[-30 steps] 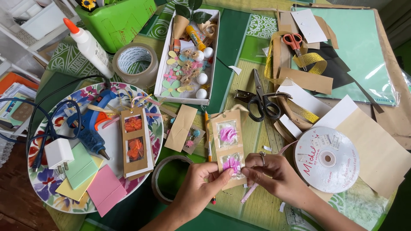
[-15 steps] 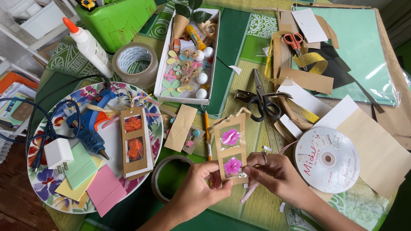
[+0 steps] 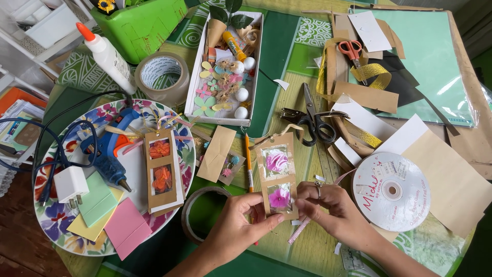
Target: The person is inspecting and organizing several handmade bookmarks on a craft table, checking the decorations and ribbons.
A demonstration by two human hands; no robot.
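Both of my hands hold a brown cardboard bookmark [image 3: 277, 169] with two clear windows showing pink flowers. My left hand [image 3: 237, 225] pinches its lower left corner. At the lower right edge, my right hand [image 3: 333, 208], with a ring on one finger, grips the card, and a thin pink ribbon [image 3: 300, 231] hangs below those fingers. A pencil [image 3: 248, 161] lies just left of the card. A similar bookmark with orange flowers [image 3: 161, 172] rests on the floral plate [image 3: 56, 236] at left.
The plate also carries a blue glue gun [image 3: 105, 154], a white plug [image 3: 70, 183] and coloured paper pieces. A tape roll [image 3: 197, 210] lies by my left wrist. Black scissors [image 3: 313, 118], a ribbon spool [image 3: 392, 191], a white craft box [image 3: 195, 87], a glue bottle [image 3: 107, 56] and cardboard scraps surround.
The bookmark has straightened to upright and lifted slightly between my hands. My fingers have shifted to its bottom corners. The pink flowers now show clearly in both windows.
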